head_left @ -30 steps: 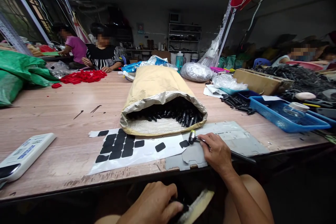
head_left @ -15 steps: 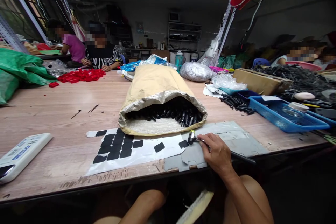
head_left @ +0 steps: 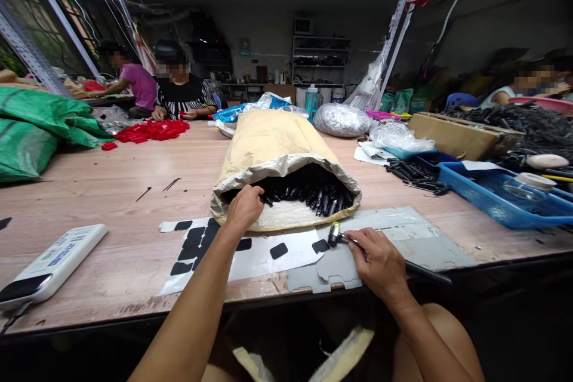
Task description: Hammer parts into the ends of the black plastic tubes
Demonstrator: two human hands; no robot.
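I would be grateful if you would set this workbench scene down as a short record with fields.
Left hand: at the left of the sack's mouth, fingertips hidden
Right hand: holding a small hammer
Sack: lying on its side, mouth towards the viewer
Sack contents: slender black parts
White backing sheet: before the sack, bearing black rounded-square pads
Right side: blue tray
Far left: red pieces

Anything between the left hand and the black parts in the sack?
Nothing visible. The left hand is at the left of the open mouth of the sack, next to the black parts. The hammer lies outside, off to the right.
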